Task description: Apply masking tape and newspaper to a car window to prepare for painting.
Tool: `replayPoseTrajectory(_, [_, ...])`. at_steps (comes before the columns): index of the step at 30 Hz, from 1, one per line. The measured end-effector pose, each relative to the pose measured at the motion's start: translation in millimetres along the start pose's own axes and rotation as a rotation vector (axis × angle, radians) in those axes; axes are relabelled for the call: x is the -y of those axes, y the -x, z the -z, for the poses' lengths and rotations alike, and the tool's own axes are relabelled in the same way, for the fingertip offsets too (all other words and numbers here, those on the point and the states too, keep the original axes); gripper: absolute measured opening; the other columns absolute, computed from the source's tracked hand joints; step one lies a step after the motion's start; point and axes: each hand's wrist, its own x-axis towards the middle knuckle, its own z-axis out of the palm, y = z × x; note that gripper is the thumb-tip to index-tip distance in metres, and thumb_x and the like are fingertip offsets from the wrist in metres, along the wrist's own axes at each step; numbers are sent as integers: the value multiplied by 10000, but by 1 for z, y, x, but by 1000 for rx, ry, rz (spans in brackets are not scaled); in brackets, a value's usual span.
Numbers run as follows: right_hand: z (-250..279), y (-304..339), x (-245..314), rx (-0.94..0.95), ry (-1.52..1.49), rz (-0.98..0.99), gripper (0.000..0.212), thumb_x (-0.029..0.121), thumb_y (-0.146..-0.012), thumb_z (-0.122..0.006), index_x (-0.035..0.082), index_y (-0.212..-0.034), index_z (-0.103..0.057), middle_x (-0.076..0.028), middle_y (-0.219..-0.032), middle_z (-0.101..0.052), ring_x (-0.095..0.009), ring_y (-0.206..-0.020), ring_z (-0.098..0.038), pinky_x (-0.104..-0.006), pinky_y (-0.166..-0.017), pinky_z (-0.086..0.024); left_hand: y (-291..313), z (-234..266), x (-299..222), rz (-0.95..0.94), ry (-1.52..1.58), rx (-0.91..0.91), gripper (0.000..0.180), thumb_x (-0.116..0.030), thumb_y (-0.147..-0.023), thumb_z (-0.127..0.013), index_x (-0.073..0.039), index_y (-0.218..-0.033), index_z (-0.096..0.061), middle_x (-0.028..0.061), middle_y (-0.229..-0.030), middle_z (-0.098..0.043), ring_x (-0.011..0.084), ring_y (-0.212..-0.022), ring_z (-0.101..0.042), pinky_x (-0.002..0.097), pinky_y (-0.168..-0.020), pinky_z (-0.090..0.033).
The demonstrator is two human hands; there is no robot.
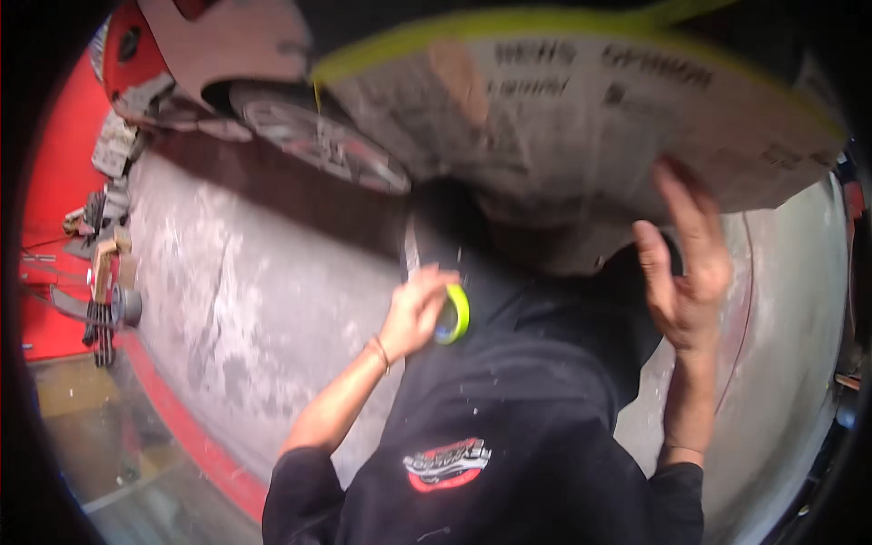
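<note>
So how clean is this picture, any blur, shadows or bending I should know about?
In the head view, the right hand and the newspaper covering look smeared by blur; a dark shadow lies across the floor by the wheel; the red floor stripe looks curved, fitting fisheye bending, and the picture's corners go black.

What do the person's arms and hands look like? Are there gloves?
No gloves: the left hand and right hand are both bare. The black sleeves are short, leaving the forearms uncovered. A thin bracelet circles the left wrist; its details are blurry.
</note>
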Motion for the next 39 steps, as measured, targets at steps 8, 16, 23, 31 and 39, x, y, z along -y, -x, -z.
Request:
replayPoseTrajectory(8, [-102,89,54,334,-515,-197,655,65,-924,-878,136,-1559,-737,-157,-1571,-717,-396,-1289,-747,-478,-1088,-629,-19,-32,-57,349,744,-106,279,-121,-1229,-625,8,-1445,-746,69,-1233,-820,135,-1150,-742,289,-1054,-574])
replayPoseTrajectory(16, [-113,94,38,174,-254,-119,488,-34,-884,-797,120,-1345,-835,-57,-1169,-825,-291,-940,-775,-400,-826,-646,-33,-39,-95,203,411,-48,400,-250,-1233,-574,26,-1474,-736,243,-1451,-774,379,-1407,-724,443,-1212,-535])
replayPoseTrajectory(23, [-114,94,33,147,-282,-270,479,-49,-889,-803,82,-1349,-836,-121,-1174,-828,-325,-975,-793,-419,-860,-656,-22,-32,-100,-21,209,127,245,-55,-1052,-816,23,-1282,-783,224,-1333,-797,429,-1431,-702,485,-1180,-552])
replayPoseTrajectory(31, [-94,91,55,148,-611,-675,405,-14,-1051,-781,-4,-1456,-773,-156,-1327,-839,-210,-1125,-801,-338,-1028,-620,-25,-41,-104,143,410,-132,326,0,-1013,-856,21,-1328,-776,160,-1245,-819,318,-1164,-775,414,-1076,-590])
replayPoseTrajectory(39, [-102,93,72,196,-689,-573,460,22,-970,-858,2,-1419,-763,-161,-1242,-826,-290,-1115,-789,-398,-1010,-623,-35,-46,-115,-4,137,-212,444,27,-1001,-808,35,-1440,-741,227,-1296,-788,401,-1232,-777,423,-1095,-594])
